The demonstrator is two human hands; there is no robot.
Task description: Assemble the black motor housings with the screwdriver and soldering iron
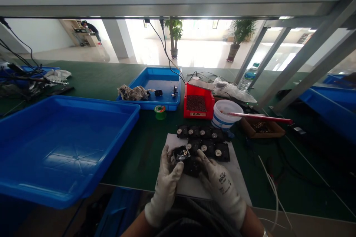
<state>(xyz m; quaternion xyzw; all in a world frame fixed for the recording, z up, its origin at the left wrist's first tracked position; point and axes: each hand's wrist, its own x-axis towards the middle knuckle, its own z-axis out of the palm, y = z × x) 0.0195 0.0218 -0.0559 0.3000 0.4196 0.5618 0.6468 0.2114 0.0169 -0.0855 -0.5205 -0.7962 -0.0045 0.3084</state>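
Note:
My left hand, in a white work glove, grips a small black housing between thumb and fingers. Shiny metal and a brass-coloured spot show in its face. My right hand, gloved too, has its bent fingers and thumb at the right edge of another black part, low over the white board. Its contact is partly hidden. Just behind the hands, black units with round silver discs lie in two rows, a front row on the board and a back row.
A red bin of small brown pieces and a white bucket with a red stick across it stand behind the rows. A large blue tray lies left, a smaller blue tray behind. A solder spool and cardboard box flank them.

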